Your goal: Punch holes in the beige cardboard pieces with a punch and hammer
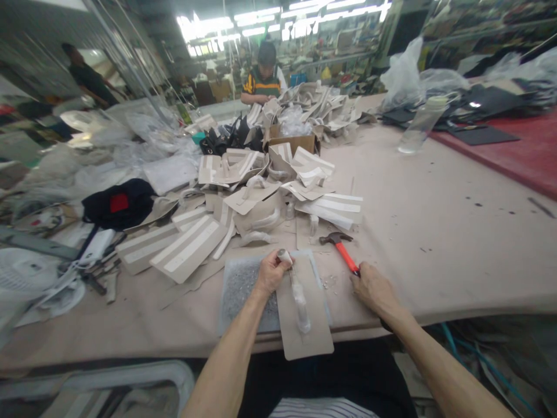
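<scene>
My left hand (272,271) is closed around a short pale cylinder (284,256) with a dark round top; its exact kind I cannot make out. Below it lies a flat beige panel (311,341) with a plastic-wrapped handle (300,306) along its middle. The panel rests partly on a grey, pitted board (238,290) and juts past the table's front edge. To the right, my right hand (375,290) grips the end of a claw hammer (346,256) with an orange-red handle. The hammer's dark head lies on or just over the table, pointing away from me.
Beige panels with white strips (189,248) and wrapped handles pile up beyond the board. A cardboard box (296,142) stands behind them. At the back right is a clear bottle (423,126). A white fan (26,276) is at far left. Across the table sits a person (263,81).
</scene>
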{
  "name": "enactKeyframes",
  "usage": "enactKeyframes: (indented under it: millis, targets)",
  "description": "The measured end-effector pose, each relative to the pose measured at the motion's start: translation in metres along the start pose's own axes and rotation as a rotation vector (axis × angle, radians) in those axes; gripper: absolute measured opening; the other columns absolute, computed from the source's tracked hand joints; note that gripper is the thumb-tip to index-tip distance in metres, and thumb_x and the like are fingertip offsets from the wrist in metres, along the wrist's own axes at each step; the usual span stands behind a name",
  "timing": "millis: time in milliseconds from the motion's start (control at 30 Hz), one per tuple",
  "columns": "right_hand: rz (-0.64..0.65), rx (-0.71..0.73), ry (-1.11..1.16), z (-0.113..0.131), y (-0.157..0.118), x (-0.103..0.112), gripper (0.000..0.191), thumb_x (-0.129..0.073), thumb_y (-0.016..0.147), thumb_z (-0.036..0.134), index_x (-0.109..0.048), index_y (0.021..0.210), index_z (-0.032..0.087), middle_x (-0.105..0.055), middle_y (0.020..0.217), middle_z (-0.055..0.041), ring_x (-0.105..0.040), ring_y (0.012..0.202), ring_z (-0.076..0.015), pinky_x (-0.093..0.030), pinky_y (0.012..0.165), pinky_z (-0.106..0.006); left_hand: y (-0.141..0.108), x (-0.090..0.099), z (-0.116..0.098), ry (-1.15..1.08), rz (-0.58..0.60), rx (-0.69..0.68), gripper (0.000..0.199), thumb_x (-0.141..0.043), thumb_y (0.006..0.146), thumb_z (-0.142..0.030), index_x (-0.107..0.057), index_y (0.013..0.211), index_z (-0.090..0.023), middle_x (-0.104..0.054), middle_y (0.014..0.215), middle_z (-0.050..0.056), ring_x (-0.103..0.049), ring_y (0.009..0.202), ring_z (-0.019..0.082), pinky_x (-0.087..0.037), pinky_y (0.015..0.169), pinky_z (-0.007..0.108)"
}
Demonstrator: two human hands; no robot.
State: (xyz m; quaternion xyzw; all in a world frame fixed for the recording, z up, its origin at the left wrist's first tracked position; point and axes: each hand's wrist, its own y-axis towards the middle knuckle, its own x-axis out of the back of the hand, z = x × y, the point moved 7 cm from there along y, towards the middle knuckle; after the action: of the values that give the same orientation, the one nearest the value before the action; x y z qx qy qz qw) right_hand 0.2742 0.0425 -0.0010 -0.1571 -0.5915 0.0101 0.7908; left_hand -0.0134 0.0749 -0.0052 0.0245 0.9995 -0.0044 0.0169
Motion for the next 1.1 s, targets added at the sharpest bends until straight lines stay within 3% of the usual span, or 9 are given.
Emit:
enactKeyframes:
  millis: [133, 300, 467, 533, 667, 733, 800, 933, 1100]
  targets:
    - [0.072, -0.023, 0.177, 0.002, 0.006, 0.003, 0.018, -0.048, 0.087, 0.024, -0.052, 0.101, 0.014, -0.060, 0.088, -0.0112, -0.058, 0.082, -0.0236, -0.037, 0.069, -0.032, 0.000, -0.002, -0.001, 0.025, 0.021, -0.026, 0.021, -0.071, 0.073, -0.033, -0.065, 0.085, -0.016, -0.070, 0.079, 0.003, -0.062, 0.072, 0.016, -0.047, 0.071, 0.025]
    - [0.323, -0.013, 0.610, 0.033, 0.004, -0.008, 0.006, -0.042, 0.083, 0.024, -0.045, 0.081, 0.020, -0.046, 0.063, 0.0023, -0.049, 0.055, -0.0139, -0.041, 0.056, -0.025, -0.004, -0.006, -0.009, 0.170, 0.055, -0.105, 0.014, -0.066, 0.077, -0.029, -0.067, 0.083, -0.017, -0.066, 0.076, 0.001, -0.059, 0.072, 0.016, -0.045, 0.068, 0.024]
    - [0.443, -0.030, 0.851, 0.068, -0.027, 0.013, 0.024, -0.029, 0.093, 0.040, -0.036, 0.076, 0.024, -0.030, 0.057, 0.0088, -0.029, 0.040, -0.0091, -0.034, 0.041, -0.021, -0.012, -0.010, -0.017, 0.309, 0.058, -0.190, 0.009, -0.061, 0.078, -0.020, -0.067, 0.084, -0.017, -0.063, 0.075, 0.000, -0.056, 0.071, 0.015, -0.042, 0.070, 0.023]
    - [0.323, 0.067, 0.846, 0.080, -0.043, 0.053, 0.032, -0.034, 0.093, 0.051, -0.039, 0.078, 0.024, -0.034, 0.057, 0.0077, -0.032, 0.040, -0.0093, -0.031, 0.039, -0.021, -0.014, -0.012, -0.019, 0.332, 0.059, -0.201, 0.009, -0.060, 0.079, -0.017, -0.067, 0.084, -0.017, -0.062, 0.073, 0.000, -0.054, 0.069, 0.015, -0.041, 0.068, 0.023]
    - [-0.376, 0.401, 0.677, 0.102, -0.081, 0.163, 0.033, -0.040, 0.095, 0.054, -0.046, 0.083, 0.024, -0.048, 0.061, 0.0020, -0.043, 0.049, -0.0121, -0.034, 0.044, -0.024, -0.014, -0.013, -0.019, 0.343, 0.056, -0.200, 0.009, -0.059, 0.078, -0.016, -0.065, 0.084, -0.017, -0.060, 0.070, -0.001, -0.051, 0.066, 0.014, -0.039, 0.065, 0.023]
    - [-0.593, 0.475, 0.581, 0.107, -0.095, 0.178, 0.031, -0.035, 0.097, 0.051, -0.046, 0.084, 0.024, -0.049, 0.061, 0.0005, -0.043, 0.049, -0.0129, -0.033, 0.047, -0.026, -0.014, -0.013, -0.018, 0.335, 0.056, -0.198, 0.009, -0.059, 0.078, -0.017, -0.066, 0.084, -0.018, -0.060, 0.071, -0.001, -0.052, 0.067, 0.014, -0.039, 0.066, 0.023]
    - [-0.502, 0.527, 0.382, 0.112, -0.092, 0.153, 0.030, -0.034, 0.097, 0.046, -0.046, 0.081, 0.023, -0.047, 0.056, 0.0004, -0.040, 0.045, -0.0128, -0.028, 0.047, -0.027, -0.014, -0.013, -0.016, 0.328, 0.058, -0.195, 0.009, -0.059, 0.078, -0.016, -0.066, 0.084, -0.018, -0.059, 0.070, -0.001, -0.052, 0.067, 0.014, -0.039, 0.066, 0.023]
    - [-0.024, 0.512, -0.110, 0.094, -0.070, 0.070, 0.028, -0.036, 0.097, 0.041, -0.051, 0.083, 0.020, -0.050, 0.053, -0.0011, -0.041, 0.044, -0.0139, -0.017, 0.050, -0.029, -0.014, -0.012, -0.013, 0.336, 0.055, -0.183, 0.016, -0.059, 0.077, -0.015, -0.068, 0.090, -0.018, -0.058, 0.068, -0.003, -0.050, 0.064, 0.014, -0.039, 0.064, 0.023]
    - [0.086, 0.385, -0.175, 0.055, -0.043, 0.046, 0.030, -0.034, 0.101, 0.041, -0.053, 0.093, 0.019, -0.061, 0.067, -0.0038, -0.054, 0.056, -0.0165, -0.022, 0.053, -0.028, -0.015, -0.011, -0.014, 0.326, 0.052, -0.193, 0.015, -0.060, 0.077, -0.015, -0.069, 0.089, -0.019, -0.061, 0.072, -0.001, -0.053, 0.068, 0.014, -0.041, 0.067, 0.023]
